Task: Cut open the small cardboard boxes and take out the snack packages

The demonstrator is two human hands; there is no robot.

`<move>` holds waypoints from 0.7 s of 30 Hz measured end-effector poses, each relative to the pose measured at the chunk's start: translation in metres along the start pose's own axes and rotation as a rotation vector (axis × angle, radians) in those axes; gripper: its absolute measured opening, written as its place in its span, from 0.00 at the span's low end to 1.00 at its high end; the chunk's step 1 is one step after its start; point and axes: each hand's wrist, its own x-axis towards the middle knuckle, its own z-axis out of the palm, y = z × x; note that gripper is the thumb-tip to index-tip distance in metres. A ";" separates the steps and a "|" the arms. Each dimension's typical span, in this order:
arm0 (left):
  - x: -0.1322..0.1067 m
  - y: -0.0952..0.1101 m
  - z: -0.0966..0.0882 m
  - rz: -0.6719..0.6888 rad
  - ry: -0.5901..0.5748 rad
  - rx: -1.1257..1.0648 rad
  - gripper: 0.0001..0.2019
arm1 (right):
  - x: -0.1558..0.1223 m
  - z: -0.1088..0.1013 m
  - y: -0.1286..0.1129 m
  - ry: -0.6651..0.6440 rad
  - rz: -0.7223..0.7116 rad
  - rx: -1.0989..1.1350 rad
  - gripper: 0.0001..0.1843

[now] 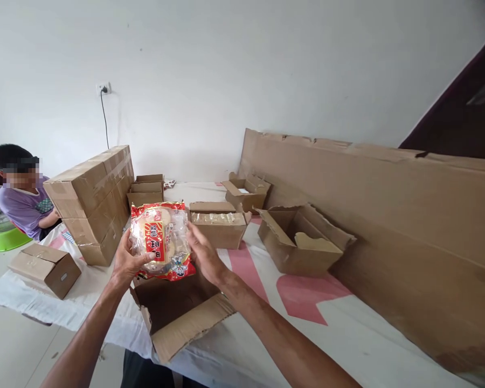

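Observation:
A red and clear bag of rice crackers (161, 237) is held up between my two hands, its printed front facing me. My left hand (128, 260) grips the bag's left side, with the thumb lying across the front. On the right edge, my right hand (205, 254) is closed against the bag, its fingertips partly hidden behind it. Directly below, an open cardboard box (173, 304) stands at the table's front edge, its near flap folded outward. The bag covers part of this box's far side.
Stacked closed cartons (95, 205) stand at left, with a single closed carton (44, 267) in front. Further open boxes (305, 242) sit to the right, and one box (218, 231) holds wrapped packs. A tall cardboard panel (380, 215) borders the table. Another person (22, 194) sits far left.

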 end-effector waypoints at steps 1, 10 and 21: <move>0.001 -0.002 0.001 0.008 0.018 0.032 0.51 | -0.002 0.002 0.001 -0.035 0.038 0.042 0.40; 0.004 0.003 0.000 -0.193 -0.124 -0.096 0.35 | 0.006 0.000 0.005 -0.035 0.109 0.188 0.26; 0.018 -0.006 -0.004 -0.047 0.013 0.009 0.39 | 0.007 -0.018 0.010 -0.195 0.118 0.045 0.27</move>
